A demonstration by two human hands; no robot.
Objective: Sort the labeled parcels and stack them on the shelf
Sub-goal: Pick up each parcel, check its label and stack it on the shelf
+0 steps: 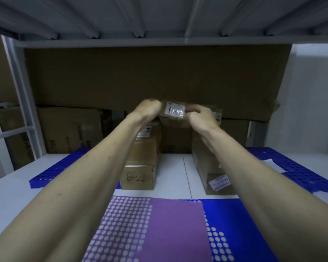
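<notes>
Both arms reach deep into the shelf bay. My left hand point(149, 108) and my right hand point(201, 115) grip the two ends of a small brown parcel point(173, 120) with a white label point(175, 110) facing me. It is held up at the back, above the other boxes. Below stand a carton marked "6-2" point(138, 173) on the left and a long carton with a white sticker point(214, 174) on the right, both on the white shelf board point(11, 193).
A wide dark cardboard sheet point(155, 76) spans the back, with more cartons point(68, 129) under it. Blue perforated plastic mats point(295, 167) lie on both sides. A purple card point(170, 229) covers a blue mat at the front. The upper shelf's underside point(159, 17) hangs overhead.
</notes>
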